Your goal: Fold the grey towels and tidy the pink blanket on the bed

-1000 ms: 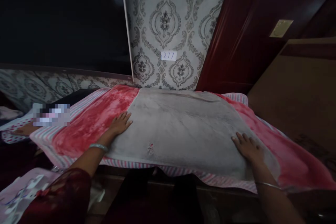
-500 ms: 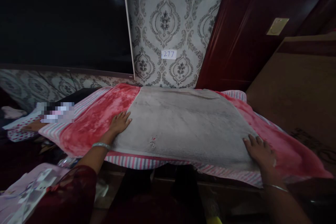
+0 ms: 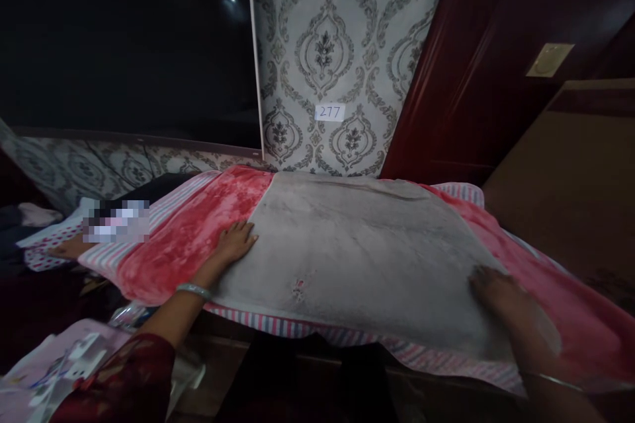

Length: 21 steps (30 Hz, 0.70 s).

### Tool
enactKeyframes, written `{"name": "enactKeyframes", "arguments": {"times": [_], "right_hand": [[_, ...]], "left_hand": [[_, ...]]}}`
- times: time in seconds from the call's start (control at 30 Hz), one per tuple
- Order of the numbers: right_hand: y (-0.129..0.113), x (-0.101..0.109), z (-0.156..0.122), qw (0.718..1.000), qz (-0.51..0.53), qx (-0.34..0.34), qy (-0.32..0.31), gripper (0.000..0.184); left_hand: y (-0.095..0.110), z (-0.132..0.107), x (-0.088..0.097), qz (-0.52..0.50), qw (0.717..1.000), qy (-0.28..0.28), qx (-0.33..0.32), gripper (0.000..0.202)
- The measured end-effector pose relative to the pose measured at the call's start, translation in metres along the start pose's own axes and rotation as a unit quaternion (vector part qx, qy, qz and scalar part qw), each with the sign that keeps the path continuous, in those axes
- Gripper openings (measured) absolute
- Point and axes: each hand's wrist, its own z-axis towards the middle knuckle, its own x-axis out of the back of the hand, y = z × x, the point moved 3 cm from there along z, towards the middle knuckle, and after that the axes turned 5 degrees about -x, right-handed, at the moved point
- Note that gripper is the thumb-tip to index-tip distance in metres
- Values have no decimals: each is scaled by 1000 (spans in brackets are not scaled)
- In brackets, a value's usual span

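A grey plush cloth point(image 3: 357, 244) with a small embroidered motif is spread over a red plush blanket point(image 3: 193, 231). Beneath both, a striped cloth point(image 3: 278, 324) shows along the edges. My left hand point(image 3: 237, 242) lies flat and open at the left edge of the grey cloth, on the border with the red blanket. On the right part of the grey cloth rests my right hand point(image 3: 501, 297), palm down and slightly blurred. Its fingers look loosely bent on the fabric, with no object visible in them.
A large black TV screen point(image 3: 129, 46) hangs at the left, beside patterned wallpaper with a paper label point(image 3: 330, 112) reading 277. A cardboard box point(image 3: 570, 172) stands at the right. At the lower left lies a white power strip point(image 3: 79, 363) on pink cloth.
The view has shifted slightly, so everything sits a little lower and further right. My left hand stays at the cloth's left edge. My right hand has shifted inward from the right edge.
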Motion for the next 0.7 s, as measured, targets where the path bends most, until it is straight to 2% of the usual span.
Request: {"name": "enactKeyframes", "arguments": {"times": [0.07, 0.17, 0.37, 0.43, 0.53, 0.7], "right_hand": [[-36, 3, 4, 999, 22, 23, -16, 52], [-99, 4, 12, 991, 87, 101, -24, 44], [-207, 4, 30, 941, 280, 183, -47, 34], [-235, 3, 37, 925, 323, 195, -52, 31], [-269, -2, 48, 916, 339, 208, -60, 27], [-306, -16, 57, 899, 357, 244, -69, 22]], "left_hand": [[3, 15, 4, -9, 1000, 20, 2, 46], [12, 44, 7, -26, 999, 46, -8, 37], [54, 99, -1, -82, 989, 85, -92, 38], [69, 115, -6, -101, 983, 88, -125, 38], [83, 137, -13, -125, 975, 88, -160, 35], [83, 157, -17, -151, 966, 75, -197, 27]]}}
